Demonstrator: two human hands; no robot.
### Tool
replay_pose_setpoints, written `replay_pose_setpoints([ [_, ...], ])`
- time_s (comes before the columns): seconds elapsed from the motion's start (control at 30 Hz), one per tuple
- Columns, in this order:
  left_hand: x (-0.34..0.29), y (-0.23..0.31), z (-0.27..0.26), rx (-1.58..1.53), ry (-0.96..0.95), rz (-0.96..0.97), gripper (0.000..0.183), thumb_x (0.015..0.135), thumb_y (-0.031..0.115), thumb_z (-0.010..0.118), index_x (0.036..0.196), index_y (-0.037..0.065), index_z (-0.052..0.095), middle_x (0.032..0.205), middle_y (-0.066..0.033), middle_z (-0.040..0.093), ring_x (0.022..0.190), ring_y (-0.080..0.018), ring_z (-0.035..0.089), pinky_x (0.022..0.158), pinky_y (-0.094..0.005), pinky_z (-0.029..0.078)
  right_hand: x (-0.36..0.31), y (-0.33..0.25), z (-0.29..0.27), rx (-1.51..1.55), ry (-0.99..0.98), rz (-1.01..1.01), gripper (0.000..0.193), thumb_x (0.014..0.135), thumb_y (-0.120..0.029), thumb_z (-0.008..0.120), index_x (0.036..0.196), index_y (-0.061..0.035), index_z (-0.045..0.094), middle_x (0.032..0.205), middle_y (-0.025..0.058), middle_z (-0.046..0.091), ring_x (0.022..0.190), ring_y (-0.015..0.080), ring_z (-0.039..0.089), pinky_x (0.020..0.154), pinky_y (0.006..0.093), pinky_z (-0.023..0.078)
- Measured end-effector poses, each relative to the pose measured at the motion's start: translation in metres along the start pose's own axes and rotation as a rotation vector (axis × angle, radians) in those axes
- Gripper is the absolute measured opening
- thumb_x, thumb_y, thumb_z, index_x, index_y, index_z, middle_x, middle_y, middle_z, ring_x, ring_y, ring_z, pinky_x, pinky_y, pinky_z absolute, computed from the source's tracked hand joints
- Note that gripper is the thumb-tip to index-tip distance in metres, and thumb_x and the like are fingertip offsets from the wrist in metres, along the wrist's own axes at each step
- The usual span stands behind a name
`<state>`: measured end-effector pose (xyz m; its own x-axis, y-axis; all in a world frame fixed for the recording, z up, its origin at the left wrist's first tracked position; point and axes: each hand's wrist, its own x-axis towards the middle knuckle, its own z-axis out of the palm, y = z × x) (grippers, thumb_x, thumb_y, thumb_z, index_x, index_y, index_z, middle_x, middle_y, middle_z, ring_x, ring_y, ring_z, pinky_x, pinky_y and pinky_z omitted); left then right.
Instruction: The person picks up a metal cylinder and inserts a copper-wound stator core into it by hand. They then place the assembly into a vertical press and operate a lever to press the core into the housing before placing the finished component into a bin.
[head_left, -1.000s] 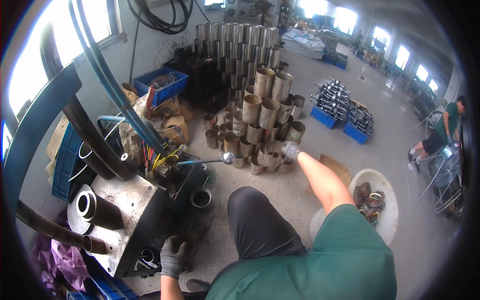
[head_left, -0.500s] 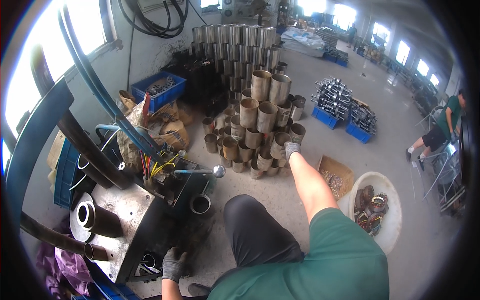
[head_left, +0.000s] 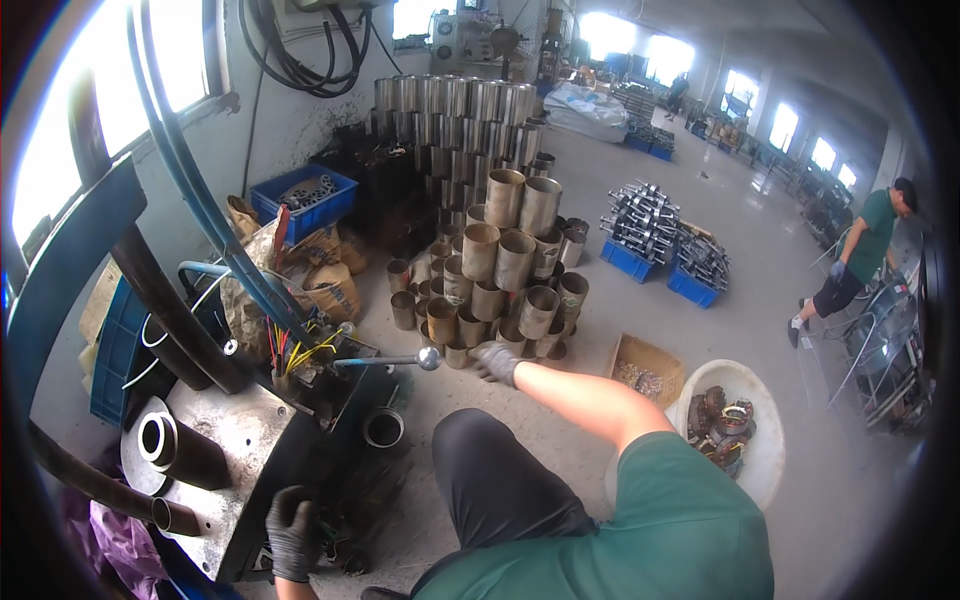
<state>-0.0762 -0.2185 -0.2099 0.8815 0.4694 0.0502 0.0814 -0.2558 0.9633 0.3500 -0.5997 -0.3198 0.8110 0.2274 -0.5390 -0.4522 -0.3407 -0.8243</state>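
Zero cylinders (head_left: 512,268) gripped: right hand (head_left: 495,362), fingers loosely extended, swings leftward past pile's lower front; left hand (head_left: 292,528), loosely open, nears steel tabletop's (head_left: 255,420) right edge.

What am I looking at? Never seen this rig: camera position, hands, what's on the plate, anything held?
No robot: a person in gloves, seen from a fisheye camera on their head, looking down; straight edges bend near the rim. The left hand is open beside the metal plate, holding nothing visible. The right hand is blurred, near the stacked cylinders and the lever's ball knob; I can't tell if it holds anything. On the plate sits a dark tube.
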Motion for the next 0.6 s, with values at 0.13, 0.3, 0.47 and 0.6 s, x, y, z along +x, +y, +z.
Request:
replay_pose_setpoints([
  [0.13, 0.048, -0.007, -0.056, -0.168, 0.115, 0.066, 0.033, 0.108, 0.026, 0.062, 0.131, 0.004, 0.066, 0.116, -0.006, 0.068, 0.105, -0.0162, 0.063, 0.096, -0.0316, 0.051, -0.062, -0.07, 0.108, -0.971, -0.26, -0.699, 0.054, 0.103, -0.047, 0.064, 0.142, -0.0096, 0.063, 0.135, 0.0168, 0.07, 0.125, 0.0331, 0.067, 0.109, 0.0436, 0.051],
  [0.3, 0.059, -0.06, -0.097, -0.431, 0.424, 0.114, 0.039, 0.109, 0.032, 0.063, 0.135, 0.003, 0.063, 0.113, -0.003, 0.068, 0.101, -0.0144, 0.063, 0.094, -0.032, 0.052, -0.168, -0.136, 0.288, -1.077, -0.623, -1.425, 0.053, 0.093, -0.04, 0.071, 0.135, -0.0072, 0.066, 0.111, 0.0197, 0.072, 0.114, 0.0402, 0.066, 0.112, 0.0518, 0.046],
  [0.47, 0.053, -0.039, -0.111, -0.645, 0.586, 0.158, 0.033, 0.108, 0.037, 0.063, 0.128, 0.011, 0.068, 0.113, -0.0005, 0.07, 0.096, -0.0121, 0.062, 0.082, -0.0284, 0.05, -0.276, -0.203, 0.425, -0.67, -0.323, -1.955, 0.061, 0.092, -0.043, 0.067, 0.143, -0.0082, 0.06, 0.135, 0.022, 0.06, 0.137, 0.0405, 0.05, 0.126, 0.0642, 0.021],
  [0.6, 0.062, -0.059, -0.131, -0.781, 0.688, -0.013, 0.036, 0.103, 0.04, 0.063, 0.128, 0.014, 0.068, 0.119, -0.0015, 0.07, 0.107, -0.0173, 0.063, 0.093, -0.0355, 0.049, -0.289, -0.241, 0.509, -1.04, -0.435, -1.682, 0.085, 0.096, -0.056, 0.062, 0.164, -0.0087, 0.041, 0.156, 0.0323, 0.049, 0.155, 0.0466, 0.035, 0.132, 0.0608, 0.002],
])
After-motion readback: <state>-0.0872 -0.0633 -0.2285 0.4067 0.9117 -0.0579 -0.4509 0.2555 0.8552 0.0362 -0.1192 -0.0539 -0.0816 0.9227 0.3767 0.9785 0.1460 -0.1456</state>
